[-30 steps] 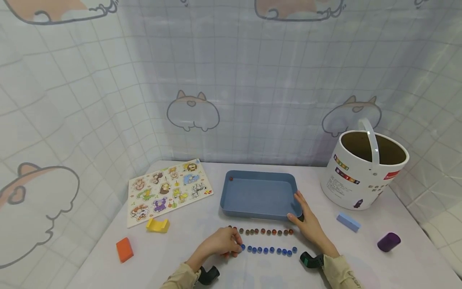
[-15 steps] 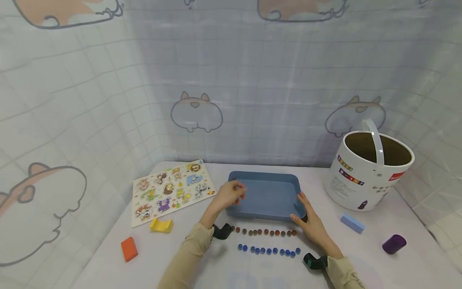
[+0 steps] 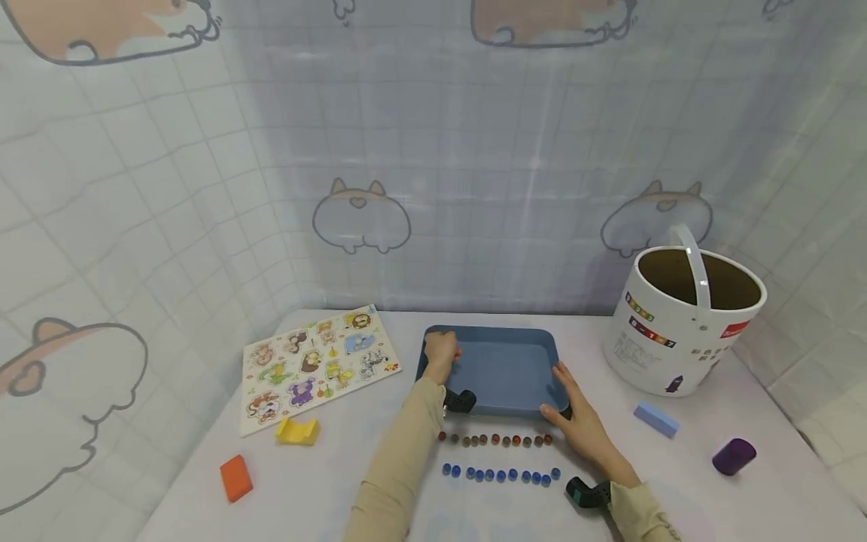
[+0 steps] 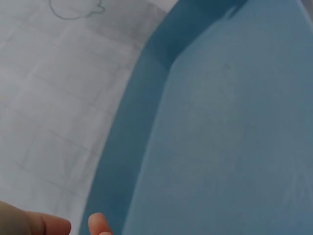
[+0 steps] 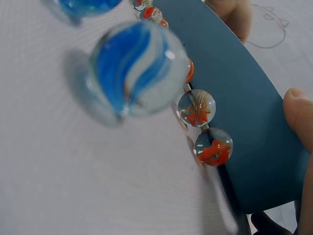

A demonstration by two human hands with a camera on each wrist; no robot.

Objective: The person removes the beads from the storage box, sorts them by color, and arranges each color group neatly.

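Observation:
My left hand (image 3: pixel 442 348) is over the back left corner of a blue tray (image 3: pixel 504 369), its fingers bent downward. In the left wrist view, a bent finger (image 4: pixel 54 225) and another fingertip lie close together with a small gap; whether they hold anything, I cannot tell. My right hand (image 3: pixel 581 418) rests at the tray's front right corner, thumb along the front side and fingers along the right side. Before the tray runs a row of orange and brownish glass marbles (image 3: pixel 496 439). Nearer me is a second row, of blue marbles (image 3: pixel 501 476); a blue-swirled marble (image 5: pixel 139 68) looms in the right wrist view.
An animal puzzle board (image 3: pixel 318 369) lies left of the tray, with a yellow curved block (image 3: pixel 298 433) and an orange block (image 3: pixel 235 478) before it. To the right stand a white bucket (image 3: pixel 677 331), a light blue block (image 3: pixel 656 419) and a purple cylinder (image 3: pixel 734 456).
My left hand has gone from the left end of the blue row, up and away from me, to the tray's back left corner, covering a marble seen there earlier. The right hand stays put.

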